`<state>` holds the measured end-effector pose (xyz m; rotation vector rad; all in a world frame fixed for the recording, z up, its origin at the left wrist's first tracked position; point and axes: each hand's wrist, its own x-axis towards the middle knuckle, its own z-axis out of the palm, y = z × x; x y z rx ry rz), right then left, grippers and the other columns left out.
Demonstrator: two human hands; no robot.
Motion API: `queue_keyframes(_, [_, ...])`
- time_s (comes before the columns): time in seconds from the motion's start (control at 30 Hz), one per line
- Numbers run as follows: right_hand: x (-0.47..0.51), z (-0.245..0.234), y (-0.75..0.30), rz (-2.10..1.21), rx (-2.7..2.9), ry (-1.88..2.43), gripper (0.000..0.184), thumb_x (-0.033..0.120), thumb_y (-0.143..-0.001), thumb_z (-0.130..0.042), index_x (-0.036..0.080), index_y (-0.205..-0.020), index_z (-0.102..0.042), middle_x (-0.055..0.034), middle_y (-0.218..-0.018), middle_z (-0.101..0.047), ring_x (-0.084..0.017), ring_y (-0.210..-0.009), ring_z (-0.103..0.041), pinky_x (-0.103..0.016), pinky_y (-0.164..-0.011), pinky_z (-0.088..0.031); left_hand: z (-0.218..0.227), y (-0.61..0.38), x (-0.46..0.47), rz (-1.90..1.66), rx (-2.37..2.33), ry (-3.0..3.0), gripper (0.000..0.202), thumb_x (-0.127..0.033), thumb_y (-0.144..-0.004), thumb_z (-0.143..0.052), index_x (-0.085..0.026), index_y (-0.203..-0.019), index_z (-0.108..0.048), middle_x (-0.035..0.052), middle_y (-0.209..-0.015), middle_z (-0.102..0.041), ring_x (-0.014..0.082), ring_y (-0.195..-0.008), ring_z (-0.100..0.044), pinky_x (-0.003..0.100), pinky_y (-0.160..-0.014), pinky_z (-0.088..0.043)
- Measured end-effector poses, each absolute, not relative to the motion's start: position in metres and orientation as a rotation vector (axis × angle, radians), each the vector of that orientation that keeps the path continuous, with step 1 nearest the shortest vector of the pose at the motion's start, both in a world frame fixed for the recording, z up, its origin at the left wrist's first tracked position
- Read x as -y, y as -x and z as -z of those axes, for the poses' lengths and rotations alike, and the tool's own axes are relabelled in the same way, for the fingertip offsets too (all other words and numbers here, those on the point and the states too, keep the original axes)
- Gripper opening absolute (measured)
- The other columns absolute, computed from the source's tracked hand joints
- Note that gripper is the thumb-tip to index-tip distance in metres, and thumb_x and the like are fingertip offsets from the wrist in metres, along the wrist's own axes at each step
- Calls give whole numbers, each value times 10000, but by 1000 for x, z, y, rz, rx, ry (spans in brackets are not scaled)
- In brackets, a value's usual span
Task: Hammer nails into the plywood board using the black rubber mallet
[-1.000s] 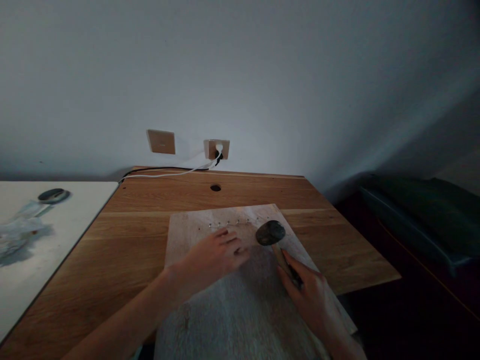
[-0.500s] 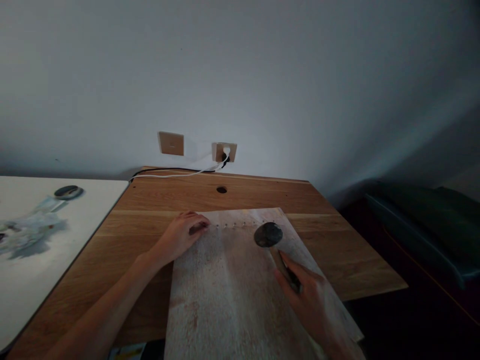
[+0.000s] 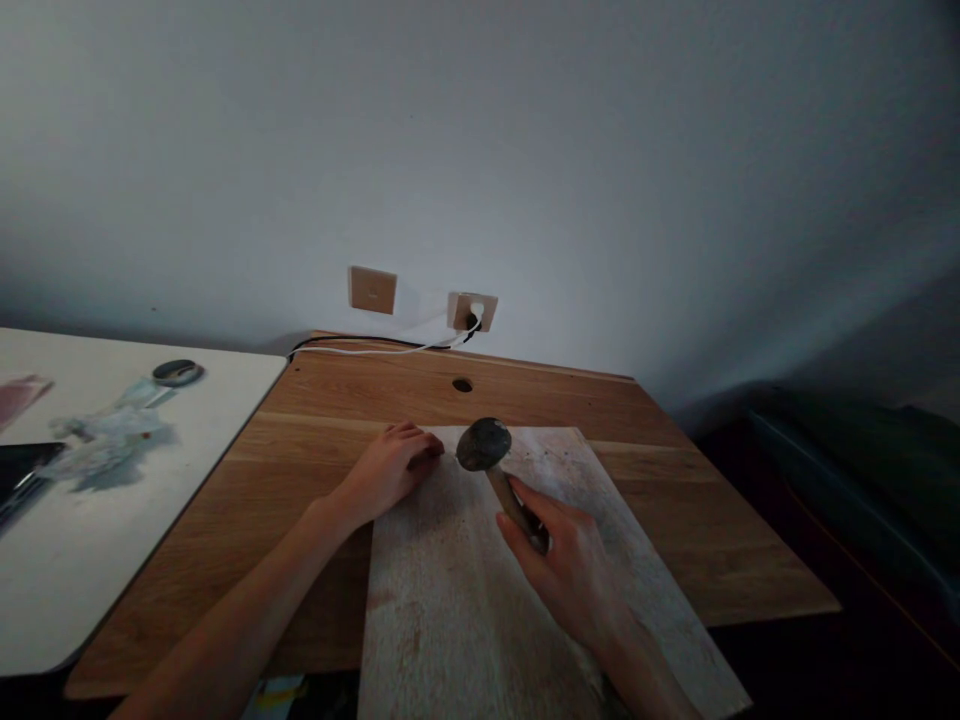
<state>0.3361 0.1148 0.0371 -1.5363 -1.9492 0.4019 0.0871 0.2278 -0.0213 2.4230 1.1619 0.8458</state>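
Observation:
My right hand point(image 3: 559, 545) is wrapped round the wooden handle of a mallet point(image 3: 484, 444), its dark round head over the far part of a pale, worn wooden board point(image 3: 442, 600). Close to the left of that head, my left hand point(image 3: 397, 465) lies at the board's far left corner, fingers curled down. What its fingertips hold, if anything, is hidden. Small marks or nail heads point(image 3: 546, 458) show faintly in a row near the board's far edge; the mallet covers part of that row.
Beneath the board is a brown wooden desk point(image 3: 352, 400) with a round cable hole point(image 3: 463, 385). Cables run along its back to a wall socket point(image 3: 472, 312). On the left, a white table point(image 3: 82, 560) bears a tape roll point(image 3: 177, 373) and crumpled clear plastic point(image 3: 112, 440).
The mallet has moved left along the board's far edge, close to my left hand. My left hand still rests at the far left corner. The view has turned slightly left.

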Motion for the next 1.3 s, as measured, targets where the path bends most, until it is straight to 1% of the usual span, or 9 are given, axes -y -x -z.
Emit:
queue_keyframes(0.17, [-123,-38,-327,-388,1981,1542,381,342,-1002,-560,157,-1272,-755,-61,-852,-788,-218,-697,-721,-356,-698,-583,23,-88,-229,-889,-1157,-2370,172,-92,-917,-674,-229,-978,-759,55,-999,-789,261,-1044,-706,419,-975,-529])
queue_keyframes(0.33, [-131,-38,-316,-379,2015,1521,391,317,-1002,-551,140,-1296,-739,-74,-898,-803,-221,-750,-744,-336,-721,-572,24,-88,-228,-881,-1219,-2222,448,-42,-856,-690,-222,-1266,-676,32,-1023,-807,253,-1018,-742,423,-990,-532])
queue_keyframes(0.47, [-133,-31,-312,-345,2099,1526,391,300,-984,-563,159,-1302,-741,-88,-941,-821,-247,-802,-770,-352,-748,-579,22,-90,-227,-904,-1241,-2153,577,-45,-824,-700,-215,-1368,-610,43,-1054,-816,258,-1005,-767,403,-963,-553])
queue_keyframes(0.7, [-135,-30,-310,-350,2120,1536,423,295,-978,-544,146,-1328,-730,-103,-948,-810,-252,-792,-747,-371,-751,-554,25,-89,-228,-899,-1222,-2133,569,-68,-815,-687,-219,-1360,-624,56,-1062,-816,259,-980,-775,388,-932,-564])
queue_keyframes(0.8, [-131,-27,-317,-506,2025,1572,404,321,-964,-581,181,-1309,-739,-50,-829,-771,-216,-691,-694,-333,-668,-506,26,-89,-228,-889,-1237,-2123,540,-93,-837,-685,-219,-1359,-628,50,-1048,-815,260,-1015,-767,393,-964,-554])
queue_keyframes(0.9, [-114,-15,-333,-701,1716,1583,521,425,-963,-624,200,-1433,-617,42,-643,-636,-179,-574,-603,-287,-563,-425,25,-89,-228,-877,-1255,-2148,480,-121,-866,-683,-212,-1336,-639,49,-1045,-811,265,-1067,-753,417,-1029,-524])
queue_keyframes(1.0, [-86,-1,-357,-774,1345,1569,639,538,-968,-618,210,-1493,-460,72,-618,-612,-185,-570,-605,-289,-579,-457,23,-89,-227,-863,-1253,-2175,461,-126,-867,-684,-215,-1318,-647,36,-1029,-803,262,-1064,-747,425,-1042,-508])
queue_keyframes(1.17, [-51,8,-407,-626,1161,1772,468,621,-924,-630,231,-1180,-655,15,-676,-669,-205,-592,-638,-305,-576,-494,28,-87,-229,-860,-1246,-2214,473,-160,-850,-688,-229,-1316,-645,26,-1038,-791,254,-1057,-734,427,-1032,-500])
queue_keyframes(1.3, [-57,7,-420,-546,1252,1848,443,632,-926,-578,226,-1040,-713,15,-590,-639,-216,-539,-636,-305,-533,-479,30,-84,-233,-838,-1249,-2278,427,-236,-881,-681,-221,-1306,-648,40,-1052,-783,262,-1061,-723,441,-1037,-506])
